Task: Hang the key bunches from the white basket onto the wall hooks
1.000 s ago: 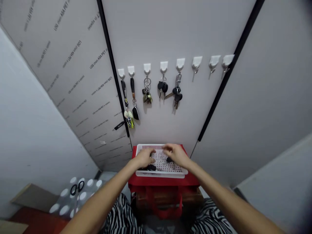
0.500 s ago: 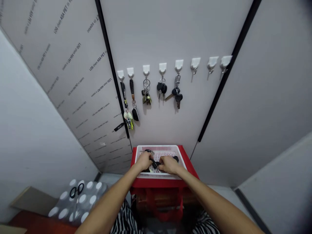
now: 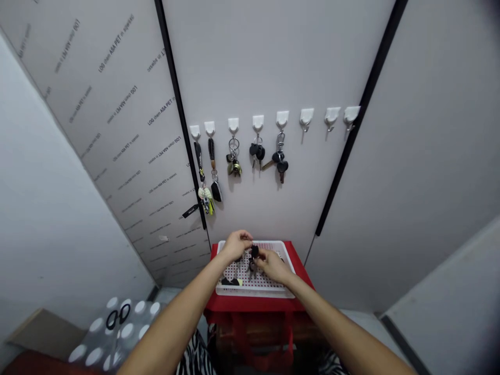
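Note:
Both hands are over a white perforated basket (image 3: 255, 290) on a red cover. A bunch of keys (image 3: 253, 265) with a black head hangs between them, its metal blades pointing down. My right hand (image 3: 273, 265) pinches the bunch from the right. My left hand (image 3: 237, 245) is closed at the top of the bunch, fingertips together; its exact grip is hard to make out. More keys (image 3: 237, 266) lie under my left hand, and a black and pale yellow item (image 3: 231, 282) rests in the basket's near left corner.
Key sets hang from white hooks on the wall, among them a brass-coloured bunch (image 3: 235, 165) and black-headed keys (image 3: 279, 162). Three hooks at the right, one being this hook (image 3: 332, 115), carry nothing. Scissors (image 3: 117, 319) lie on wrapped bottles (image 3: 127, 330) at lower left.
Both hands have lifted, bringing the key bunch up from low in the basket so it hangs between them. The camera view has tilted up slightly.

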A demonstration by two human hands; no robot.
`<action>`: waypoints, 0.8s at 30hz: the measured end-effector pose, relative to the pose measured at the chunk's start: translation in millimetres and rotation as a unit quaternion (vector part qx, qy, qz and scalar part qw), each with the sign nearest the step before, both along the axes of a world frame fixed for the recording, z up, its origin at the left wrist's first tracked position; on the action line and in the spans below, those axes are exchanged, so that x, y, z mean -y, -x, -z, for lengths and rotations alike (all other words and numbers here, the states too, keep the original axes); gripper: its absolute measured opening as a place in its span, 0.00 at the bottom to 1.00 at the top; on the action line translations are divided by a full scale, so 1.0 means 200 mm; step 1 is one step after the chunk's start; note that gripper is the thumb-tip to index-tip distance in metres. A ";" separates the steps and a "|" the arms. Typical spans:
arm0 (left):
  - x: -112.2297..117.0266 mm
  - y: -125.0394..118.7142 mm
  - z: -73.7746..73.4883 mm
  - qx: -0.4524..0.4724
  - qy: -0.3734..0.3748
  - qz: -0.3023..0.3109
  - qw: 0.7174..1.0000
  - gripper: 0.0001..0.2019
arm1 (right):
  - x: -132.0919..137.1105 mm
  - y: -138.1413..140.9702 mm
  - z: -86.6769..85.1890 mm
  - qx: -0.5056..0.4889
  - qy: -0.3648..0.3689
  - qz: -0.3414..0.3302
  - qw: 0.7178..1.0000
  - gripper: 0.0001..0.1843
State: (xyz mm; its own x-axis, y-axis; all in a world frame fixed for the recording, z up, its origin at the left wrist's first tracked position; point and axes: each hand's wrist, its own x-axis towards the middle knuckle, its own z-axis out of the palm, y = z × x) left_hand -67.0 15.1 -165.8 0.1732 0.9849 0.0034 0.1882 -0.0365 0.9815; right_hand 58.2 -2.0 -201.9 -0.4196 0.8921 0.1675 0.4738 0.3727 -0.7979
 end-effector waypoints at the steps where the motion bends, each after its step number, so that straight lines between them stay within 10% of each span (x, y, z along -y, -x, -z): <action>1: 0.00 0.00 -0.02 0.018 0.001 -0.004 1.000 0.04 | 0.00 0.00 -0.01 -0.027 0.015 -0.008 0.999 0.12; 13: 0.01 0.06 -0.09 0.071 0.007 -0.037 0.997 0.04 | -0.04 -0.12 -0.21 -0.005 0.001 0.101 0.995 0.09; 24: -0.08 -0.23 -0.25 -0.004 -0.159 0.023 0.987 0.10 | -0.10 -0.22 -0.59 -0.025 -0.140 0.174 0.974 0.10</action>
